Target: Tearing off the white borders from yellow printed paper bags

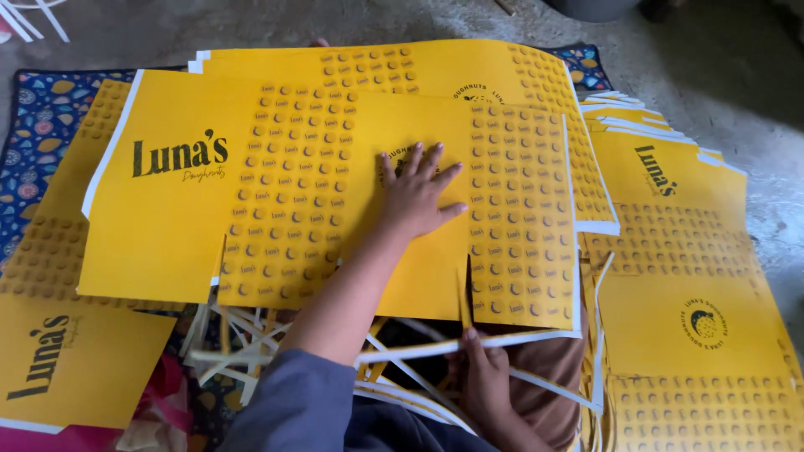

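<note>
My left hand point(417, 199) lies flat, fingers spread, on the middle of a large yellow printed cardboard sheet point(293, 192) with die-cut flaps and a dotted pattern. That sheet rests on top of a stack of similar sheets point(469, 67). My right hand point(483, 378) is close to my body at the sheet's near edge. Its fingers pinch the white trimmed border strip point(519, 339) there. A blue sleeve covers my left arm.
More yellow sheets are piled at the right point(695, 318) and at the lower left point(67, 360). Loose white and yellow offcut strips point(243, 335) lie tangled under the near edge. A patterned blue mat point(38, 125) covers the grey concrete floor point(720, 59).
</note>
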